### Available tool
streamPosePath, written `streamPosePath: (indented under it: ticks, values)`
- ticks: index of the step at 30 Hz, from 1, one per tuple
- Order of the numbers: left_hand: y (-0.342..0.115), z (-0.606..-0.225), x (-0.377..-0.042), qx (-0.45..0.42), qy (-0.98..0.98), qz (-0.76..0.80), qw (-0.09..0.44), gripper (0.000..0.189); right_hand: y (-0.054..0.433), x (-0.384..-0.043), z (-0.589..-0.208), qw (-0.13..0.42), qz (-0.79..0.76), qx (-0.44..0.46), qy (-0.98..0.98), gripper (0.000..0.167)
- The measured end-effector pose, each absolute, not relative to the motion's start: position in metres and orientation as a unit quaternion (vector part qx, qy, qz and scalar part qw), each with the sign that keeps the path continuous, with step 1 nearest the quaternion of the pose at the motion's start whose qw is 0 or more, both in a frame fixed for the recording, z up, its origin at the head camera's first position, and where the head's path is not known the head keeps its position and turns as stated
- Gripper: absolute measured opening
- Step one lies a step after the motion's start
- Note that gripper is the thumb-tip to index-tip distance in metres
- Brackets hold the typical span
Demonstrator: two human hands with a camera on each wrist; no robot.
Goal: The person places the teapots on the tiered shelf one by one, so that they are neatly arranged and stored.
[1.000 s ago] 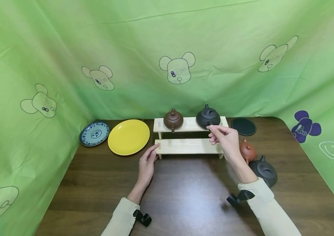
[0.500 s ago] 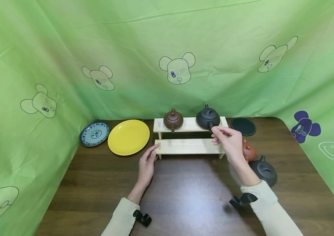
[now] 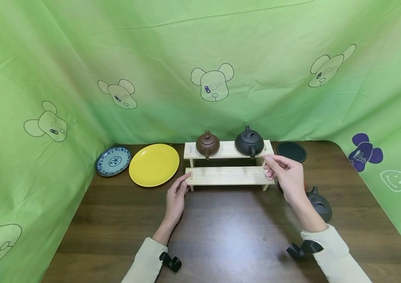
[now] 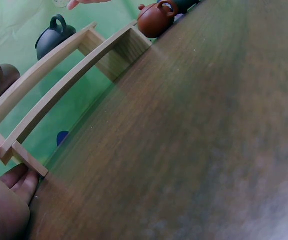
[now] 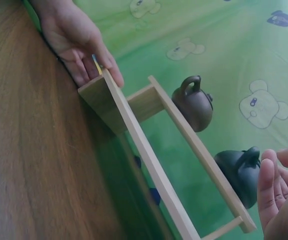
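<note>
A two-tier wooden display shelf (image 3: 229,175) stands on the table, and my left hand (image 3: 175,200) holds the left end of its lower tier. On the upper tier sit a brown teapot (image 3: 207,144) at the left and a black teapot (image 3: 249,142) at the right, handles toward me. My right hand (image 3: 287,175) is beside the shelf's right end, fingers loosely bent with nothing in them, apart from the black teapot. A second black teapot (image 3: 320,205) and an orange-red teapot (image 4: 155,21) stand on the table at the right; in the head view my right hand hides most of the orange-red one.
Left of the shelf lie a yellow plate (image 3: 154,165) and a blue patterned plate (image 3: 113,161). A dark round coaster-like disc (image 3: 291,151) lies behind my right hand. Green printed cloth (image 3: 151,47) hangs around the brown table (image 3: 229,236).
My right hand has left the black teapot's handle and drawn back to the right and toward me, now covering most of the orange-red teapot. My left hand stays on the shelf.
</note>
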State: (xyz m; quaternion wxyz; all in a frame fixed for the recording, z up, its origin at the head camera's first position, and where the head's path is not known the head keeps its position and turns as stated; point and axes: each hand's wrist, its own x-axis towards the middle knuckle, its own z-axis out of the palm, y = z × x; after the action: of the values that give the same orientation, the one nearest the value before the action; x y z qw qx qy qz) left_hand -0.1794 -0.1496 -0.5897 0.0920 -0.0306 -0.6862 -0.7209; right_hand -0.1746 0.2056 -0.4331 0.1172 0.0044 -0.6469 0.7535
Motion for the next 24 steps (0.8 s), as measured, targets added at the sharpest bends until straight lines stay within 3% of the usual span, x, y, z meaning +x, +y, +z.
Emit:
streamPosePath:
  ticks: [9,24]
  values:
    - [-0.148,-0.585,-0.177,-0.063,-0.687,-0.714,0.119,0.032,0.219,-0.159,-0.434,0.124,0.752,0.011,-0.647,0.013]
    - [-0.149,-0.585,-0.178,-0.020,-0.688,-0.722,0.075,0.030,0.242,-0.124,-0.441,0.132,0.719,-0.010,-0.682,0.016]
